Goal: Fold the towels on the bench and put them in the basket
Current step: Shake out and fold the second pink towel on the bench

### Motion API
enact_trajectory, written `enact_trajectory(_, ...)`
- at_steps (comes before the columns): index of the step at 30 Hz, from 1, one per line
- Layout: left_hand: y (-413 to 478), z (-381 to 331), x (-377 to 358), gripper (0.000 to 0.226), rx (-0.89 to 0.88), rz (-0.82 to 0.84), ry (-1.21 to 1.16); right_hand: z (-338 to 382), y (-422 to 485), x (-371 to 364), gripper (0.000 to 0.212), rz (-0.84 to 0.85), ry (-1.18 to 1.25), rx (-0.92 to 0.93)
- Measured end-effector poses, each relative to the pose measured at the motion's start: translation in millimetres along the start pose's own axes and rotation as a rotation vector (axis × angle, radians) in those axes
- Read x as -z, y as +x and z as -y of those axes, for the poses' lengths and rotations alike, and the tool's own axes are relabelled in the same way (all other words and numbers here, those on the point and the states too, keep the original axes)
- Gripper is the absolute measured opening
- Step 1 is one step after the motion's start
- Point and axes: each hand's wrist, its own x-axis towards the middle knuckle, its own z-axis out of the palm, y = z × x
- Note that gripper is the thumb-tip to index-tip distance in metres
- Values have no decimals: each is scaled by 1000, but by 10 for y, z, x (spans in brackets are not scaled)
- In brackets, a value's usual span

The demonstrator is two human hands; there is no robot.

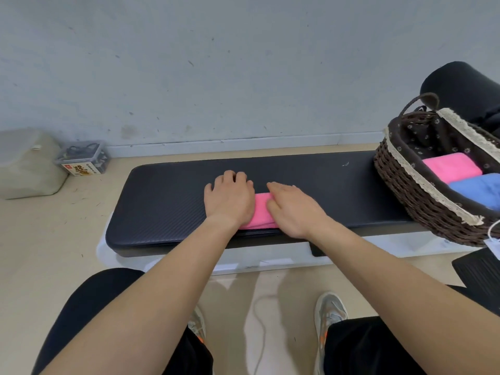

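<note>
My left hand [230, 197] lies flat and open on one end of the small folded pink cloth towel [260, 211], my right hand [293, 208] flat on the other, pressing the fold so it keeps. The towel sits mid-way along the black padded bench [167, 201]. The brown wicker basket with dark lining [405, 185] stands at the bench's right end, already holding a folded pink towel [450, 166] and a folded blue towel [479, 188].

Single head-worn wide-angle view, which looked forward and steeply down at close range; bench [167, 201] crossed mid-frame, wall [216, 63] filled the top, knees at bottom.
</note>
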Motion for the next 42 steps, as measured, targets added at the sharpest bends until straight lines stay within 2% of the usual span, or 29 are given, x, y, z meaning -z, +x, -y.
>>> enact_trajectory(2, -17, -44, -9, 42, 8, -7, 30, 40, 24, 134, 40, -119, 86, -90)
enact_trajectory(4, -27, -78, -6, 40, 11, -9, 70, 171, 74, 214, 38, -250, 145, -100)
enact_trajectory(6, -29, -78, -7, 39, 16, -2, 107, 284, 143, 198, 38, -304, 181, -89)
enact_trajectory(10, -38, -66, 5, 42, 27, -10, 100, 160, 278, -131, 50, -238, -86, -149)
enact_trajectory(15, -3, 18, -16, 44, 2, -19, 65, 65, 239, -291, 58, -192, -293, -175)
enact_trajectory(21, -36, -42, 32, 47, -116, -53, 313, 134, 277, -312, 60, -152, -342, -210)
enact_trajectory(27, 33, 76, -82, 47, -99, -54, 48, 8, 299, -348, 56, -161, -172, -144)
enact_trajectory(32, -88, 291, 41, 59, -403, -4, 50, -88, 203, -279, 53, -180, -62, 4)
enact_trajectory(36, -225, 363, 189, 57, -469, 58, 102, -75, -43, -194, 55, -193, -71, 42)
enact_trajectory(39, -303, 226, 365, 50, -456, 31, 151, -109, -252, -31, 46, -76, 79, 14)
enact_trajectory(42, -353, -24, 577, 42, -357, 134, -47, -223, -531, 312, 42, 76, 351, -65)
